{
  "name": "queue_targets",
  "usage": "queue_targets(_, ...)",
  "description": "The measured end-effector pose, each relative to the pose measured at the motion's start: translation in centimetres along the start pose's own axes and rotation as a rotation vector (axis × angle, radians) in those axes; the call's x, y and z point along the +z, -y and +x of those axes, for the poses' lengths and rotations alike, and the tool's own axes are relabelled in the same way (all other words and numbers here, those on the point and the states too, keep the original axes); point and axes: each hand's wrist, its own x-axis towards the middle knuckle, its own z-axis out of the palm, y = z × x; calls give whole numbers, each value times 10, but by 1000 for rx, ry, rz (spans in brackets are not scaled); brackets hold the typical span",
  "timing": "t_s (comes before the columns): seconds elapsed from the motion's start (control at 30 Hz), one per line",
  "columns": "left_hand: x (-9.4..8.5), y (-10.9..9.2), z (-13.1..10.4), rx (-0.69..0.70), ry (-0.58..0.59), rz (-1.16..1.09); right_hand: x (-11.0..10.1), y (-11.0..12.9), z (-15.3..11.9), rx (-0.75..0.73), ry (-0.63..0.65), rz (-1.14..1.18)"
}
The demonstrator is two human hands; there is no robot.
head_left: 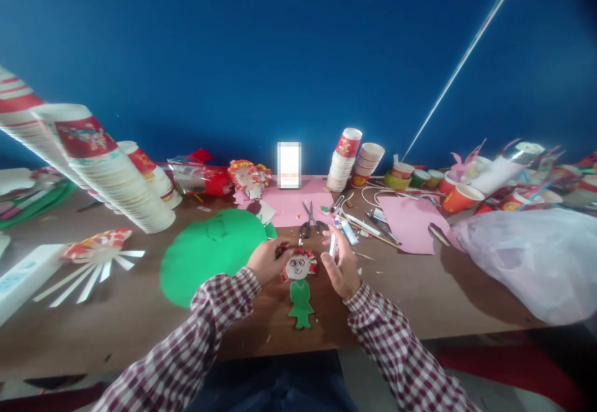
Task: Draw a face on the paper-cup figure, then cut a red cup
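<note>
A flat paper doll [301, 297] lies on the table in front of me, with a green dress, a drawn face on a pale round head and red-and-white curled paper hair. My left hand [269, 261] is at the left edge of its head, fingers bent and closed against the hair. To the right of the doll, my right hand [344, 268] is raised off it and holds a slim white tube [333, 245] between thumb and fingers. Black-handled scissors [308, 219] lie just beyond the doll. A large green paper disc [209, 253] rests left of my left hand.
Stacked paper cups [112, 169] lean at the left; more cup stacks [344, 160] stand at the back. A cut cup with splayed strips [100, 263] lies left. Pink paper [405, 222], pens and a glue tube [349, 233] lie right, beside a translucent plastic bag [532, 263].
</note>
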Motion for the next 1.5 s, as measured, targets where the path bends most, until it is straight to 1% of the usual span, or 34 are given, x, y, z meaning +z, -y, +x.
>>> queue_targets(0.1, 1, 0, 1, 4, 19, -45, 1, -2, 0, 1, -20, 3)
queue_targets(0.2, 2, 0, 2, 9, 31, -97, 4, -6, 0, -48, -43, -14)
queue_targets(0.3, 2, 0, 0, -9, 15, -144, 5, -8, -1, -89, -37, -16)
queue_targets(0.43, 3, 0, -4, -36, -20, -210, 6, -6, -1, -45, -43, 18)
queue_targets(0.53, 3, -1, -5, -42, -27, -258, 7, -5, -1, -1, -94, 37)
queue_targets(0.63, 2, -2, -4, -45, -37, -296, 7, -5, 1, 44, -120, -5)
queue_targets(0.8, 2, -3, -3, -50, -57, -360, 6, -4, 2, 122, -84, -64)
queue_targets(1.0, 3, -6, -4, -57, -51, -409, 9, -1, 0, 58, 12, -22)
queue_targets(1.17, 6, -9, -2, -55, -44, -436, 11, -1, -2, 98, 98, -90)
queue_targets(1.3, 9, -8, -1, -53, -29, -457, 13, -4, -2, 87, 103, -110)
queue_targets(1.5, 12, -5, -6, -58, 32, -466, 14, -9, -3, 92, 95, -105)
